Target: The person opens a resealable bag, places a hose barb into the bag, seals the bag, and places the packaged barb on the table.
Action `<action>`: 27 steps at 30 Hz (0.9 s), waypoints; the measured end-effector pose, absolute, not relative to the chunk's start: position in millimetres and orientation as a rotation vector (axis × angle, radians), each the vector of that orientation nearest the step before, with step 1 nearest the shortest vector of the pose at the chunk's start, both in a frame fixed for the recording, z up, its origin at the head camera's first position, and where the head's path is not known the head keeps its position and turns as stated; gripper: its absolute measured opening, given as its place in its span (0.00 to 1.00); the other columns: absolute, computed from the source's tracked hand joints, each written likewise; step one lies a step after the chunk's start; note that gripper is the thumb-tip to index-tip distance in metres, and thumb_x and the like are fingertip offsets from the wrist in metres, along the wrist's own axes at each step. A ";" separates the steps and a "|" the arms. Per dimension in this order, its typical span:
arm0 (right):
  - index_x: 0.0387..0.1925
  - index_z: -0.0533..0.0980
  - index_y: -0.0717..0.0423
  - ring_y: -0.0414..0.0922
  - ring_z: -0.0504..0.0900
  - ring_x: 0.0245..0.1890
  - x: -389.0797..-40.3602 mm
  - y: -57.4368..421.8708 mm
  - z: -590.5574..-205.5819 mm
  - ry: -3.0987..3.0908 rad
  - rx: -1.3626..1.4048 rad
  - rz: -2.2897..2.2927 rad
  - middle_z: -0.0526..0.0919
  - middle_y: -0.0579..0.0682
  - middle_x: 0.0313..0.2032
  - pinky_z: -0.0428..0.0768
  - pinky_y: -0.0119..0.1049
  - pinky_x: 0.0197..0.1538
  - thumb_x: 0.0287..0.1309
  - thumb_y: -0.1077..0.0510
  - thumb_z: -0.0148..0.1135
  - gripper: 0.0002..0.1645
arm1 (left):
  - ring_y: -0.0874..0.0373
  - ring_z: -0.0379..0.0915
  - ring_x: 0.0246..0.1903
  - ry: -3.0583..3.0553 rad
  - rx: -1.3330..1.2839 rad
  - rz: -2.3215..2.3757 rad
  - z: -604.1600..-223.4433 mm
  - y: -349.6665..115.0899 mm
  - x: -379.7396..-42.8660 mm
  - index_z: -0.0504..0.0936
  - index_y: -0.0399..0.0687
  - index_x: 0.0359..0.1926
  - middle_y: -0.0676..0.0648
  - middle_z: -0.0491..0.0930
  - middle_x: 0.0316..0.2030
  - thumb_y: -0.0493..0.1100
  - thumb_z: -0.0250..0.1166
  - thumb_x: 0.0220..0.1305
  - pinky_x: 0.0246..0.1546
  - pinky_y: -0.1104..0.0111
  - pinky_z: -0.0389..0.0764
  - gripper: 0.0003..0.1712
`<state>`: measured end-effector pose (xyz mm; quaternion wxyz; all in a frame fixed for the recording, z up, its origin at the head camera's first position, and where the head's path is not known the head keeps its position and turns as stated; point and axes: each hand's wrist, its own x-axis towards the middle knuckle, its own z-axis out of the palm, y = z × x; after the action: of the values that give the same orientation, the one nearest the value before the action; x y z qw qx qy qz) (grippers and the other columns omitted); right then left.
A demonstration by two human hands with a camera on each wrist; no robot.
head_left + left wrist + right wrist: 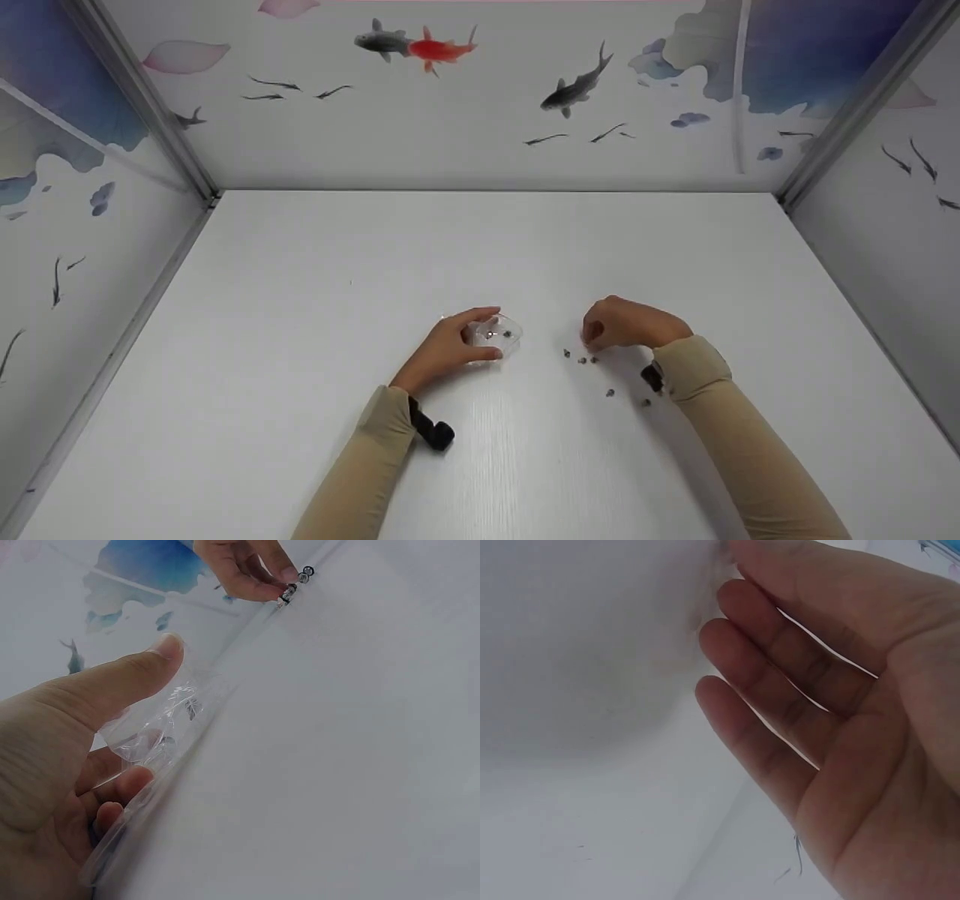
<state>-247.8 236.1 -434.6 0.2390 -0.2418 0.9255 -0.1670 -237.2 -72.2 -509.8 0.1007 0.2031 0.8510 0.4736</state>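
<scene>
My left hand [448,343] holds a small clear plastic box [513,327] between thumb and fingers, low over the white table. Inside the box lie a couple of tiny dark pieces [507,334]. To the right, my right hand [628,324] reaches down with thumb and index finger close together, right by several small silver-and-dark bead-like pieces [582,361]. In the left wrist view those pieces [288,593] overlap the fingertips; I cannot tell whether one is pinched. The right wrist view shows the other fingers [754,716] slightly bent and spread, with the thumb and index tips hidden.
More loose bead-like pieces lie nearer me on the table [375,247], one [610,393] below the right hand and another [646,403] by the sleeve. White panels printed with fish [574,90] enclose the back and sides. Black camera mounts [433,433] sit on both wrists.
</scene>
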 end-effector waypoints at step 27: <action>0.35 0.84 0.53 0.40 0.77 0.35 -251.1 233.9 -438.6 2.566 -0.705 -0.448 0.84 0.47 0.37 0.78 0.39 0.43 0.57 0.63 0.65 0.05 | 0.59 0.64 0.38 2.493 0.633 1.425 -511.2 -73.4 -237.5 0.72 0.62 0.65 0.57 0.76 0.58 0.57 0.74 0.49 0.44 0.66 0.67 0.41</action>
<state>-251.1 233.9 -438.6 0.2199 -0.2549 0.9276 -0.1620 -237.5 -73.4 -511.2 0.1002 0.2142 0.8435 0.4823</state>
